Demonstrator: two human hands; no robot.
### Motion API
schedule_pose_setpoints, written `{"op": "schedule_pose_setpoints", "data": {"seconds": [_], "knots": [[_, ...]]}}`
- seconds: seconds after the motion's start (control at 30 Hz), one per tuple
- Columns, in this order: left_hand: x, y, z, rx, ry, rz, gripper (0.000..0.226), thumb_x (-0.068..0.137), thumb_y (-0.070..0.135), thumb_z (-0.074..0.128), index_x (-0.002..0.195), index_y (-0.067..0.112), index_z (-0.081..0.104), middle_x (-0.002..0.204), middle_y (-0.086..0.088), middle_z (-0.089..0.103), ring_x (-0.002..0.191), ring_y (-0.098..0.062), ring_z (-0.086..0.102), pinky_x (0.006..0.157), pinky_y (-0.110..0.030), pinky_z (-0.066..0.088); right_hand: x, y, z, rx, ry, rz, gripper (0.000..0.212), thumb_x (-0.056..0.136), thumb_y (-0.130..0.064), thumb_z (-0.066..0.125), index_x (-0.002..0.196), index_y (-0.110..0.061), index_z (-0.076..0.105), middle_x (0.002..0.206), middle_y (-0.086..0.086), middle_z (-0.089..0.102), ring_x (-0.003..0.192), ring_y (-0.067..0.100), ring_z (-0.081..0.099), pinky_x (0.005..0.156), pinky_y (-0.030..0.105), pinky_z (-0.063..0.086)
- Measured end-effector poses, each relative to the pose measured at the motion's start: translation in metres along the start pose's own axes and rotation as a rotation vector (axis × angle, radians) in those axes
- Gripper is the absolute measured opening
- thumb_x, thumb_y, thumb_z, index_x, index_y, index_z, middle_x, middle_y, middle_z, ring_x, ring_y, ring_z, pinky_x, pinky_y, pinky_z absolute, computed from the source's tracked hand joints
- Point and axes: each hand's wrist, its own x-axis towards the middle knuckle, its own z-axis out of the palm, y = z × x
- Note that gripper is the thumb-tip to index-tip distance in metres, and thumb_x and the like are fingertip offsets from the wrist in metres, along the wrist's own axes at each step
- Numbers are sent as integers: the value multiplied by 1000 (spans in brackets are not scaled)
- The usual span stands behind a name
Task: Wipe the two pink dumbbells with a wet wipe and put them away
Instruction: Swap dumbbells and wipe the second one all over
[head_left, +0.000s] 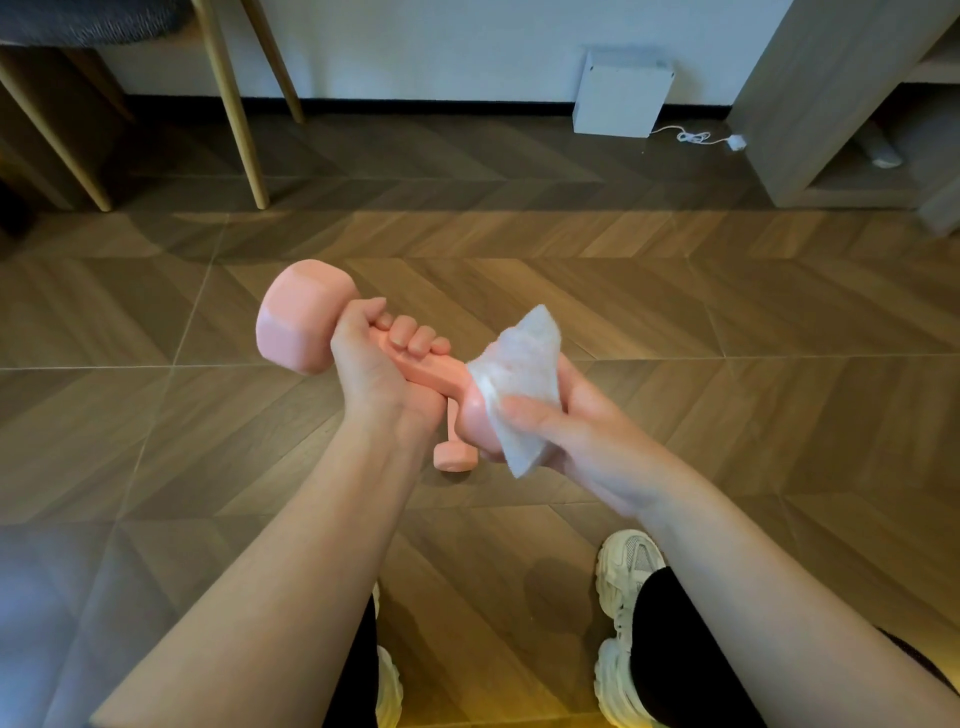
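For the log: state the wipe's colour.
White; the wipe shows best in the head view.

Dim and soft all round, no harsh glare. Faint pale sheen on the head of the dumbbell (306, 317). Brighter band of floor (675, 312) just beyond the dumbbell, darker strip farther back by the wall (441, 47). Warm yellow glow well below the dumbbell at the bottom edge, bluish haze lower left. Soft, bent lines toward the corners.
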Motion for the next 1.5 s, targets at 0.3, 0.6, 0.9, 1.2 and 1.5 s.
{"op": "schedule_pose_setpoints", "data": {"seconds": [0.3,0.6,0.9,1.2,1.5], "knots": [[1,2,2,19,-19,1,30,90,16,44,62,20,33,50,6,25,43,-13,24,48,-24,31,2,-4,0,116,4,-18,36,89,-33,66,123,-31,56,116,4,66,98,23,67,73,38,59],[-4,-6,5,81,-43,15,30,89,15,42,62,21,30,49,6,23,43,-13,22,48,-24,29,8,3,11,30,260,4,29,96,-43,57,123,-32,58,118,9,68,100,26,68,87,62,54],[-7,-7,6,76,-55,40,31,93,19,50,66,19,34,53,5,31,44,-12,33,50,-24,36,2,7,-4,313,-38,175,73,76,-29,78,140,-15,45,135,25,57,110,43,64,92,57,54],[0,-6,3,76,6,24,30,91,18,50,65,19,34,50,6,27,41,-12,27,46,-24,32,4,3,1,98,98,85,51,94,-45,56,137,-19,46,131,20,61,119,37,61,99,62,47],[-5,-10,5,85,-30,-1,31,90,17,45,64,20,29,50,6,22,42,-13,21,44,-24,28,4,7,10,-46,234,11,37,87,-52,66,119,-36,55,109,-4,72,102,15,70,91,49,57]]}}
